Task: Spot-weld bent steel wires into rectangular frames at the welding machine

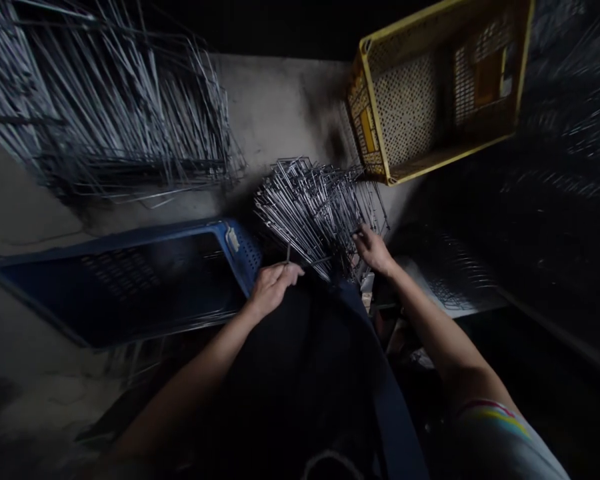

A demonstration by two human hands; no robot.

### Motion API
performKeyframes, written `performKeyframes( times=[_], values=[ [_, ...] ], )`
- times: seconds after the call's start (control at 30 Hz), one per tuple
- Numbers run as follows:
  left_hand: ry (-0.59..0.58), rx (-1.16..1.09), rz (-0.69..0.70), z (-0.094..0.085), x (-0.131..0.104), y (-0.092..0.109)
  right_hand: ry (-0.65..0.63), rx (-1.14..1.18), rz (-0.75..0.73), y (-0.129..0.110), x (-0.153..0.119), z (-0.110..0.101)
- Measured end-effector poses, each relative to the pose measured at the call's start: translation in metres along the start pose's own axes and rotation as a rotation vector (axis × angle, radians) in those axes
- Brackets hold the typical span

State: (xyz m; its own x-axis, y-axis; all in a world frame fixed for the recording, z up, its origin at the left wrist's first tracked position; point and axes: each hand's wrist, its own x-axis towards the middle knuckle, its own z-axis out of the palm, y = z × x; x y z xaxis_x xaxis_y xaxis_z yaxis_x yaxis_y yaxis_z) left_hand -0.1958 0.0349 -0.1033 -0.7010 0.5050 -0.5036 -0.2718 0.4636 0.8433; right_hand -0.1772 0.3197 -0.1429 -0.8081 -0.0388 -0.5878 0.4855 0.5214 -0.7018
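Note:
A heap of thin bent metal rods lies in front of me, their ends fanned toward my body. My left hand is closed around a thin metal rod, whose short end sticks up above the fingers; it is just left of the heap's near end. At the heap's right side is my right hand, its fingers curled in close to the rods. Whatever lies between those fingertips is too dark and small to make out.
A blue plastic crate is at the left, with some rods along its near side. Behind it spreads a large pile of long metal rods. A yellow perforated crate lies tipped at the back right. More metal pieces sit in shadow at right.

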Motion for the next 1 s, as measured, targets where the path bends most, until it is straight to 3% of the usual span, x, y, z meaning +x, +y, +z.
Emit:
performKeyframes(
  times=[0.1,0.2,0.27,0.37,0.4,0.5,0.6,0.73,0.9,1.0],
  values=[
    [0.082,0.132,0.345,0.003,0.038,0.051,-0.132,-0.113,-0.077,-0.030,-0.026,0.005],
    [0.156,0.218,0.507,0.021,0.081,0.071,-0.159,-0.168,-0.136,-0.046,-0.027,0.009],
    [0.304,0.127,0.432,0.034,0.094,0.059,-0.073,-0.153,-0.117,-0.047,-0.019,0.006],
    [0.517,-0.016,0.128,0.056,0.084,0.020,0.022,-0.121,-0.082,-0.044,-0.011,0.000],
    [0.481,-0.025,0.064,0.065,0.077,0.008,0.038,-0.117,-0.075,-0.043,-0.010,-0.002],
    [0.242,-0.017,0.059,0.092,0.061,-0.013,0.063,-0.090,-0.055,-0.044,-0.010,-0.004],
    [0.212,-0.011,0.056,0.105,0.061,-0.015,0.054,-0.077,-0.048,-0.044,-0.010,-0.007],
    [0.215,-0.045,0.028,0.093,0.062,-0.016,0.054,-0.106,-0.025,-0.019,0.001,-0.010],
    [0.095,-0.093,0.029,0.077,0.051,-0.026,0.094,-0.127,0.055,0.037,0.029,0.003],
    [0.049,-0.078,0.019,0.078,0.049,-0.032,0.136,-0.010,0.065,0.054,0.040,0.008]
  ],
)
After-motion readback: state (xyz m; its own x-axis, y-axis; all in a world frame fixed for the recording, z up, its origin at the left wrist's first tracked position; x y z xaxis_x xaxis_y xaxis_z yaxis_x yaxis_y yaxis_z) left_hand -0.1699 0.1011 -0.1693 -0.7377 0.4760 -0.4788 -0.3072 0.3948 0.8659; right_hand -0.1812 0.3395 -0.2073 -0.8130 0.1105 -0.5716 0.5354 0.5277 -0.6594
